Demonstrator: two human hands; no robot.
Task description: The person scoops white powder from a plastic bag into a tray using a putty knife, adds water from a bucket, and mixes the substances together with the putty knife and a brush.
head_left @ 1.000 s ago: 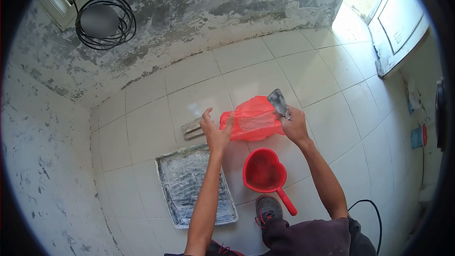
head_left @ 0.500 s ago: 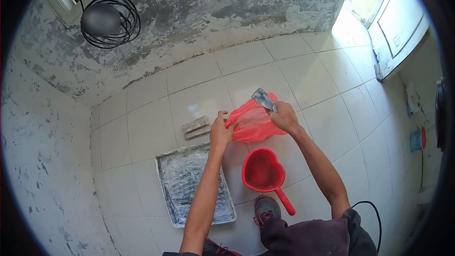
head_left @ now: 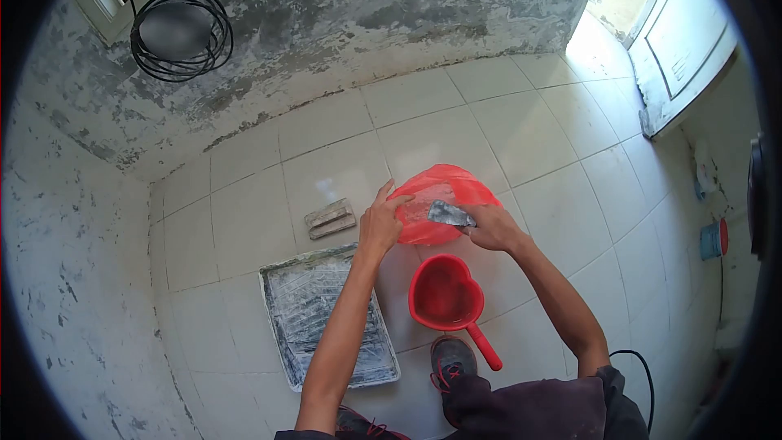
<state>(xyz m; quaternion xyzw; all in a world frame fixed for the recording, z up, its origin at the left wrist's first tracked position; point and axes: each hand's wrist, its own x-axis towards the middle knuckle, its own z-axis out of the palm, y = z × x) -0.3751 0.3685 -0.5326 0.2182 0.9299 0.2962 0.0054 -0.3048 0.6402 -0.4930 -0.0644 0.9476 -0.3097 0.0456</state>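
A red plastic bag [head_left: 468, 189] lies spread on the tiled floor, its mouth open, with whitish material showing inside. My left hand [head_left: 380, 224] holds the bag's left edge, one finger over the rim and another pointing up outside it. My right hand [head_left: 494, 228] is closed around a putty knife [head_left: 450, 213], whose grey-smeared blade points left over the bag. The handle is hidden in my fist. Just below the bag stands a red heart-shaped dipper [head_left: 445, 292], its handle toward my shoe. A shallow tray [head_left: 305, 318] streaked with white and grey lies under my left forearm.
A plastering float [head_left: 331, 219] rests on the floor above the tray. A coil of black cable [head_left: 220, 33] hangs by the window. Patchy walls [head_left: 326, 24] border the floor; a white door [head_left: 684, 33] stands open at upper right. A blue-and-red container [head_left: 713, 239] is at far right.
The putty knife has come down and left, its blade turning from up-left to nearly level over the bag. The bag's far edge has opened out. My left hand stays at its left edge.
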